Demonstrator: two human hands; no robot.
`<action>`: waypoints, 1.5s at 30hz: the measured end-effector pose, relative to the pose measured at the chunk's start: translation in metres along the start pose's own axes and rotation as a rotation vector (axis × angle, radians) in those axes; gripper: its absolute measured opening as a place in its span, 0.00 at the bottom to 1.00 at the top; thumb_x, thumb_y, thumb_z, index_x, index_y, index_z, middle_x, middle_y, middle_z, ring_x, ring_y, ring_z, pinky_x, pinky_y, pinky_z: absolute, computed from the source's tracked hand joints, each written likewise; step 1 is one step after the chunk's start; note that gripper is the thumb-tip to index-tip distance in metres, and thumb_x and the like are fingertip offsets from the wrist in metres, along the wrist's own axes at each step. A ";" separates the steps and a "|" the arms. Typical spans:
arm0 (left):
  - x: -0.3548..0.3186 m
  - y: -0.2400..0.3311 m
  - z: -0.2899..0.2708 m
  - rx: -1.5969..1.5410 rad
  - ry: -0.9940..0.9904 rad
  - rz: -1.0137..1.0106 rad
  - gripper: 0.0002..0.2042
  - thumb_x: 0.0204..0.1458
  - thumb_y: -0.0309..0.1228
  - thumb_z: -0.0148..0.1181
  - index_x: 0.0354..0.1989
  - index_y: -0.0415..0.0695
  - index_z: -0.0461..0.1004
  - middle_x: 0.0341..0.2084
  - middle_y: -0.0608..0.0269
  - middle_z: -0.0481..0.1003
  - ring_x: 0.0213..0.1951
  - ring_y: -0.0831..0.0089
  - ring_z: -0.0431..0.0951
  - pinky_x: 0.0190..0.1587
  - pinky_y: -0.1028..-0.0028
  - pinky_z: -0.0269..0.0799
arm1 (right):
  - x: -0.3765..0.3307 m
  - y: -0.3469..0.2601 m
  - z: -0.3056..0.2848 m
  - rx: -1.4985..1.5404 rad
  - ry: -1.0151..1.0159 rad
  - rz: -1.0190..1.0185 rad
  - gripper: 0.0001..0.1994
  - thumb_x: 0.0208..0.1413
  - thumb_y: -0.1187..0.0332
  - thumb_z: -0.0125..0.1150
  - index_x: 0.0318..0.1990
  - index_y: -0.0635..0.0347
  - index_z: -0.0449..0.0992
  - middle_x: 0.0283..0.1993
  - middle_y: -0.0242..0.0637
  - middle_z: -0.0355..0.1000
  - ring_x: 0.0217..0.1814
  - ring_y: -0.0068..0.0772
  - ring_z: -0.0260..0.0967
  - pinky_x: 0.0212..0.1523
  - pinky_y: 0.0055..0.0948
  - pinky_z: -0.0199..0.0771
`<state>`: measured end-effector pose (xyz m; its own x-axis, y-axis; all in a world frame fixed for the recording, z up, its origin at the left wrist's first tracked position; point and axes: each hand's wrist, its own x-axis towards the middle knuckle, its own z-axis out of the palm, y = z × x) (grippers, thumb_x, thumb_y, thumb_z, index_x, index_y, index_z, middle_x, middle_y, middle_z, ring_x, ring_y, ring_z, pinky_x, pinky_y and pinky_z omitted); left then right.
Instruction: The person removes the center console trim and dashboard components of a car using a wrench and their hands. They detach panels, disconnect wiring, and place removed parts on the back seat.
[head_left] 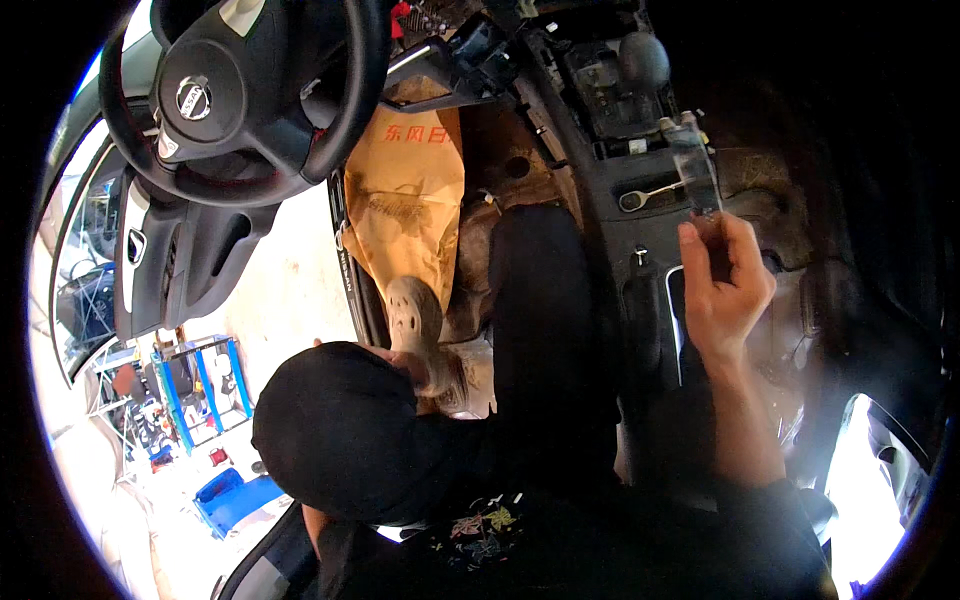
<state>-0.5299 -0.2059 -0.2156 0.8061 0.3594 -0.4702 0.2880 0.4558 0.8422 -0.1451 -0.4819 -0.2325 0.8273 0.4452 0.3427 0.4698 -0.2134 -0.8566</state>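
My right hand (730, 285) is raised over the centre console, thumb and fingers pinched together. In the pinch is the lower end of a small clear plastic bag (697, 175), standing up from the fingertips. Small pale pieces show at its upper end, too small to name. Just left of the bag, a key-like thing with a rounded head (634, 201) lies on the console (640, 235). My left hand is hidden behind my bent left knee; only a bit of bare forearm (318, 530) shows at lower left.
A black steering wheel (345, 130) is at upper left, beside the open door (165, 260). A brown paper mat (405, 200) covers part of the footwell, with my clog (408, 315) at its near end. The bare brown floor (770, 190) shows right of the console. Outside stands a blue-framed rack (205, 390).
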 end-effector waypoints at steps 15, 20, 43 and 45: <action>0.143 -0.036 0.045 0.303 -0.161 -0.086 0.30 0.67 0.53 0.37 0.62 0.40 0.68 0.52 0.55 0.74 0.59 0.66 0.70 0.66 0.70 0.58 | -0.009 0.003 -0.005 -0.042 -0.157 0.161 0.08 0.52 0.76 0.67 0.38 0.67 0.76 0.27 0.32 0.74 0.26 0.15 0.66 0.27 0.19 0.66; 0.196 -0.022 0.064 0.497 -0.028 -0.341 0.21 0.65 0.45 0.50 0.48 0.37 0.76 0.42 0.60 0.76 0.48 0.71 0.72 0.55 0.73 0.64 | 0.002 0.010 -0.003 -0.107 -0.194 0.205 0.12 0.51 0.77 0.68 0.43 0.67 0.77 0.29 0.36 0.76 0.25 0.21 0.70 0.25 0.21 0.69; 0.350 0.084 0.066 -0.657 0.135 0.089 0.31 0.64 0.54 0.43 0.60 0.37 0.65 0.55 0.40 0.69 0.58 0.45 0.70 0.61 0.56 0.68 | 0.285 -0.005 0.144 -0.960 -0.875 -0.570 0.17 0.59 0.73 0.56 0.54 0.47 0.79 0.34 0.39 0.79 0.38 0.35 0.79 0.39 0.32 0.77; 0.353 0.096 0.071 -0.597 0.192 0.051 0.37 0.57 0.58 0.53 0.61 0.35 0.64 0.56 0.36 0.65 0.61 0.41 0.64 0.65 0.54 0.62 | 0.288 -0.006 0.144 -0.964 -0.845 -0.632 0.20 0.54 0.75 0.58 0.54 0.46 0.79 0.33 0.39 0.79 0.38 0.37 0.80 0.39 0.33 0.78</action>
<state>-0.1810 -0.0930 -0.2826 0.6878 0.5077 -0.5188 -0.1317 0.7901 0.5986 0.0460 -0.2272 -0.1842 0.1364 0.9888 -0.0604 0.9893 -0.1328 0.0603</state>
